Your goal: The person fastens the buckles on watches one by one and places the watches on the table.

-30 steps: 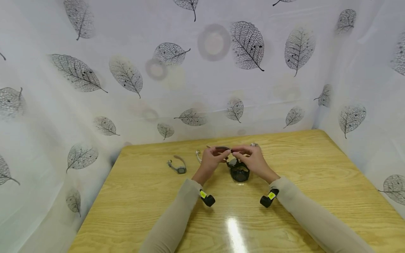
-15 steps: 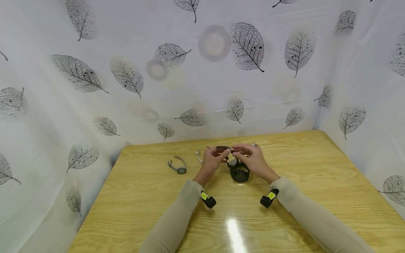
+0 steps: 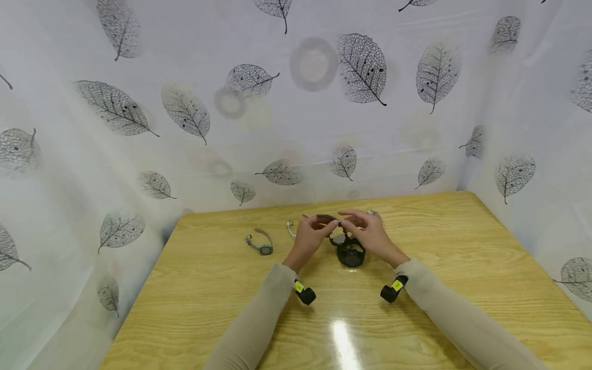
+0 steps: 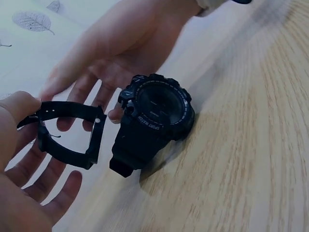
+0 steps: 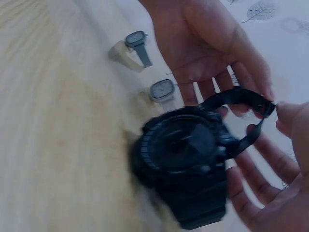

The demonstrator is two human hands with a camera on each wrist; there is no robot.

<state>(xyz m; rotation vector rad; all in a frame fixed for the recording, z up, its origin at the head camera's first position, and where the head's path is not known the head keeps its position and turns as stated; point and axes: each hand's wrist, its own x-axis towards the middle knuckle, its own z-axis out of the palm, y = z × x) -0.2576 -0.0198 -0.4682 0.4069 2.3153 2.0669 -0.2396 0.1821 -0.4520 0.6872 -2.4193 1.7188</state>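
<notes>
Pale wood tabletop (image 3: 199, 303) spreads under both forearms in the head view, with a leaf-printed cloth (image 3: 259, 133) hung behind. Left hand (image 3: 306, 237) and right hand (image 3: 372, 235) meet above its far half, both gripping the dark watch (image 3: 339, 239) by fingertips and thumbs, lifted clear of the wood perhaps so that its ends can be reached from either side. Just nearer the person stands a bulky sports watch (image 3: 351, 256). Off to the left lies the grey watch (image 3: 265, 250), and a white watch (image 3: 291, 231) is partly hidden by the left hand; resting there, they seem to leave the hands free room. From the left wrist, the black strap (image 4: 72, 109) makes a loop, its ends together at the two thumbs and its case seen edge-on; such a narrow pinch probably suits so small a fastening. Beside it the sports watch leans on its own strap, which appears to prop the face up. From the right wrist, that watch blocks the held case, yet the loop shows behind, running to the thumbs; whether the buckle is fastened, I cannot tell.
</notes>
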